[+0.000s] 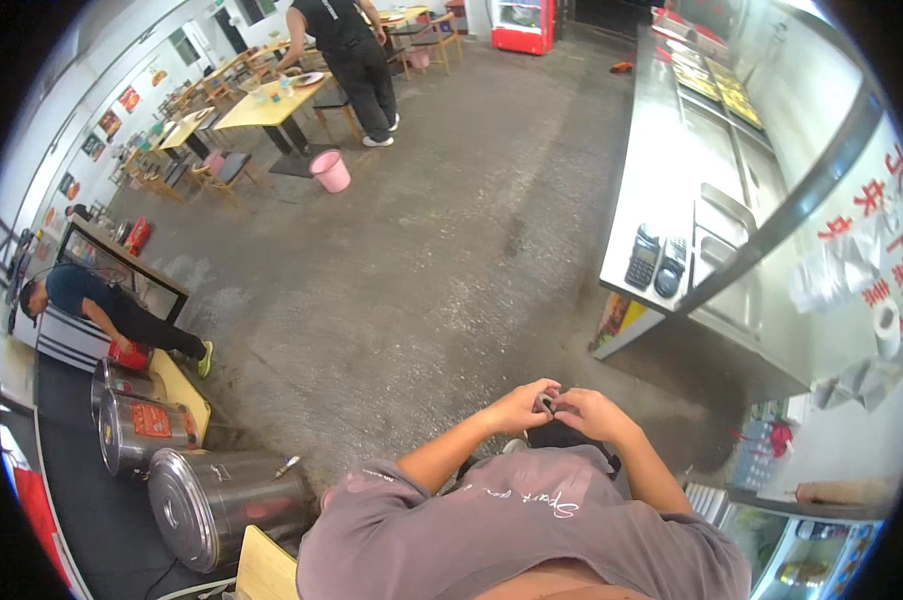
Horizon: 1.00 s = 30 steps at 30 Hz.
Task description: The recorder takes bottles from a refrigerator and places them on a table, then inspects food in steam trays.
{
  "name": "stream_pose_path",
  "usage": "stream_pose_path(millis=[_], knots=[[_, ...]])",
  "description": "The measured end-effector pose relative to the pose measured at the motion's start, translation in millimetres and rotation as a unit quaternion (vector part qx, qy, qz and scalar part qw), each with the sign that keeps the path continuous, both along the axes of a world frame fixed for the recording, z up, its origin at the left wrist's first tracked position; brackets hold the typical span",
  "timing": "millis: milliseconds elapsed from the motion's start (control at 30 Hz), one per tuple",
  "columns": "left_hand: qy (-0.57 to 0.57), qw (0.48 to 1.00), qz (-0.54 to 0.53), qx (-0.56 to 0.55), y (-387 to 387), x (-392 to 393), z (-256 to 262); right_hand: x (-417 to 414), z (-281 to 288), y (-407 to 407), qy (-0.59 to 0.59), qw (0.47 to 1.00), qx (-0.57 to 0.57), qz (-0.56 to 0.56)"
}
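Both my hands are raised in front of my body at the lower middle of the view, fingertips close together. My left hand [523, 408] curls its fingers near a small dark thing [547, 402] that shows between the two hands. My right hand [591, 414] bends its fingers towards the same spot from the other side. The thing is too small and too covered to name, and which hand bears it cannot be told. Below the hands is a grey T-shirt [526, 517] with white writing.
A steel serving counter [646, 150] with two telephone-like handsets [643, 259] runs along the right. Lidded steel drums [185, 510] line the lower left, where a person [98, 300] bends over. Another person [342, 52] stands by a table [271, 112] near a pink bucket [330, 171].
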<state>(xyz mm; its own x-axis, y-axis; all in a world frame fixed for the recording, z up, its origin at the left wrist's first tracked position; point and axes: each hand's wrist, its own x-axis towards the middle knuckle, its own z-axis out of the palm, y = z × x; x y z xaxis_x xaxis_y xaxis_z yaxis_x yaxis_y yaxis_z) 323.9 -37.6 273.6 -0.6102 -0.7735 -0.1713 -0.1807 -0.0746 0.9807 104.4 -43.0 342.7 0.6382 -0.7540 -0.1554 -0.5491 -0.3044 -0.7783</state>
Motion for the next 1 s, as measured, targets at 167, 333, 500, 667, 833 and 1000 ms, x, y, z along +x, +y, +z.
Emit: stream_pose_path(millis=[167,333,500,667,833,1000], knots=[[-0.034,0.998,0.048,-0.03,-54,21,14,32,-18,-75,-0.074,0.995,0.0,0.07],[-0.098,0.989,0.101,-0.043,-128,44,20,60,-23,-176,-0.139,0.981,0.017,0.132],[-0.205,0.97,0.11,-0.075,-205,54,44,79,-14,-259,-0.16,0.969,-0.039,0.184],[-0.193,0.957,0.144,-0.161,-280,46,48,85,-19,-321,-0.108,0.976,-0.022,0.188],[-0.17,0.97,0.095,-0.145,-329,39,38,77,-46,-350,-0.151,0.976,0.044,0.149],[-0.133,0.989,-0.006,-0.06,-380,54,23,75,-30,-388,-0.073,0.987,0.08,0.118]])
